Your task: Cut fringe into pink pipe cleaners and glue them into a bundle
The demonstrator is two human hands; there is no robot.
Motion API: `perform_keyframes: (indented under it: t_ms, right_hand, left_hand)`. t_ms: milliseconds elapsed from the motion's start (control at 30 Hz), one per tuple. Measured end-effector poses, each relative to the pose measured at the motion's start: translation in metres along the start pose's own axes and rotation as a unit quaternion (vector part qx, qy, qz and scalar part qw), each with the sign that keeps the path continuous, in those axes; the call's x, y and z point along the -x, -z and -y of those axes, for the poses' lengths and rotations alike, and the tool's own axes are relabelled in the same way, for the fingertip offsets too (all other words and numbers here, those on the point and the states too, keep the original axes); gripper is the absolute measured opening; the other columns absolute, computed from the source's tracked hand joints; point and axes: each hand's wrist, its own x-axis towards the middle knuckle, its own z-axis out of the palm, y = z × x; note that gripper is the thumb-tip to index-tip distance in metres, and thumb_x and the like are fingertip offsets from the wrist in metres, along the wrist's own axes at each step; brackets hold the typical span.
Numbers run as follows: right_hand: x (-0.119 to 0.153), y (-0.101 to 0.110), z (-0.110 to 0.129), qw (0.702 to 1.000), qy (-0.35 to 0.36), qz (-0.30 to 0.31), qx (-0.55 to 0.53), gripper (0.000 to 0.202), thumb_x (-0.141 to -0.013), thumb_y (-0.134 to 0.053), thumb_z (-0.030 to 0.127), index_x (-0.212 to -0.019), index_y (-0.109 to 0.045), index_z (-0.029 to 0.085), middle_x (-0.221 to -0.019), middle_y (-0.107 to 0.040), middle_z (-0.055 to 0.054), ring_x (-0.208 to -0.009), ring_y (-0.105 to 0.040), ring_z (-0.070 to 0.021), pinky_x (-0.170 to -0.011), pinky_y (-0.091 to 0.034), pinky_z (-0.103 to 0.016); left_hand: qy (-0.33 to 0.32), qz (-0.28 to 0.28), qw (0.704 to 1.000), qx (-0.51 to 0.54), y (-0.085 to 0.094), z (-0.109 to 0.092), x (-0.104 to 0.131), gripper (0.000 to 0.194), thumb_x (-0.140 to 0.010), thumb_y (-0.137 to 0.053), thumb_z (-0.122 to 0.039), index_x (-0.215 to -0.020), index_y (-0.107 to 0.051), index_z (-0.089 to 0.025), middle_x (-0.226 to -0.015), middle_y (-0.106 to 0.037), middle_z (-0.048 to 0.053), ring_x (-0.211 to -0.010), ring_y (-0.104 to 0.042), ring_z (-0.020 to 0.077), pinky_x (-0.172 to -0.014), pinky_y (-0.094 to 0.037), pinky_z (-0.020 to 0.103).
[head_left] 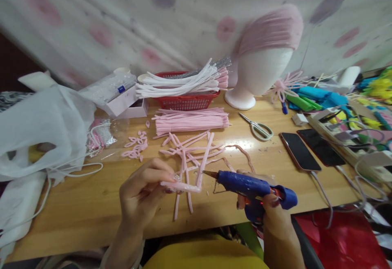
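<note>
Between the fingertips of my left hand is a pink pipe cleaner, bent so that one arm lies level and the other rises to the right. My right hand is wrapped round the handle of a blue hot glue gun. Its nozzle points left and its tip is at or very near the upright arm, just above the bend; whether they touch I cannot tell. Loose pink pipe cleaners lie crossed on the table behind. Small pink loops are gathered to the left.
A bundle of pink pipe cleaners lies before a red basket heaped with white ones. Scissors, a phone and a white foam head stand or lie rightward. A white plastic bag sits left.
</note>
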Motion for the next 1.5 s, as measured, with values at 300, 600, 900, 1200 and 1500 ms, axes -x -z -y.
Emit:
perform_keyframes:
  t_ms: [300,600,900,1200,1500]
  right_hand:
    - [0.003,0.004,-0.012,0.998,0.062,0.015,-0.006,0.065,-0.08,-0.043,0.08,-0.066,-0.067,0.021,-0.049,-0.06,-0.003,-0.045,-0.056,-0.0187,-0.048,-0.048,-0.032]
    - [0.006,0.005,-0.014,0.999,0.033,-0.008,-0.007,0.07,-0.075,-0.041,0.086,-0.07,-0.066,0.02,-0.046,-0.056,-0.002,-0.036,-0.047,-0.0146,-0.039,-0.045,-0.029]
    - [0.003,0.011,-0.017,0.997,0.057,0.018,0.046,0.071,-0.079,-0.037,0.084,-0.064,-0.069,0.023,-0.058,-0.063,-0.007,-0.059,-0.061,-0.0234,-0.059,-0.051,-0.036]
    - [-0.007,0.001,0.015,0.964,0.189,0.061,0.175,0.063,-0.084,-0.043,0.076,-0.066,-0.066,0.02,-0.057,-0.056,-0.004,-0.052,-0.053,-0.0178,-0.048,-0.035,-0.031]
    - [-0.004,0.022,0.004,0.931,0.268,-0.004,0.249,0.047,-0.086,-0.054,0.062,-0.073,-0.065,0.019,-0.059,-0.057,-0.003,-0.052,-0.052,-0.017,-0.048,-0.038,-0.029]
  left_hand:
    - [-0.003,-0.001,1.0,0.02,-0.004,-0.003,-0.004,0.009,-0.088,-0.066,-0.022,-0.086,-0.072,-0.017,-0.07,-0.062,0.002,-0.057,-0.062,0.0114,-0.044,-0.054,0.019]
    - [-0.005,-0.01,1.0,0.023,0.0,-0.001,0.0,0.008,-0.087,-0.067,-0.021,-0.087,-0.074,-0.018,-0.071,-0.063,0.003,-0.061,-0.061,0.0128,-0.046,-0.053,0.021]
    - [-0.001,-0.012,0.999,0.036,0.0,-0.002,0.002,0.009,-0.088,-0.066,-0.025,-0.088,-0.073,-0.019,-0.072,-0.062,0.002,-0.059,-0.061,0.0118,-0.045,-0.054,0.019]
    - [0.008,-0.013,0.997,0.069,-0.003,0.002,0.006,0.008,-0.088,-0.065,-0.02,-0.09,-0.072,-0.019,-0.073,-0.061,0.002,-0.057,-0.063,0.0109,-0.046,-0.057,0.02]
    - [0.047,-0.043,0.994,0.089,-0.008,0.001,0.013,0.007,-0.086,-0.067,-0.018,-0.089,-0.073,-0.019,-0.074,-0.061,0.001,-0.059,-0.062,0.0109,-0.047,-0.056,0.019]
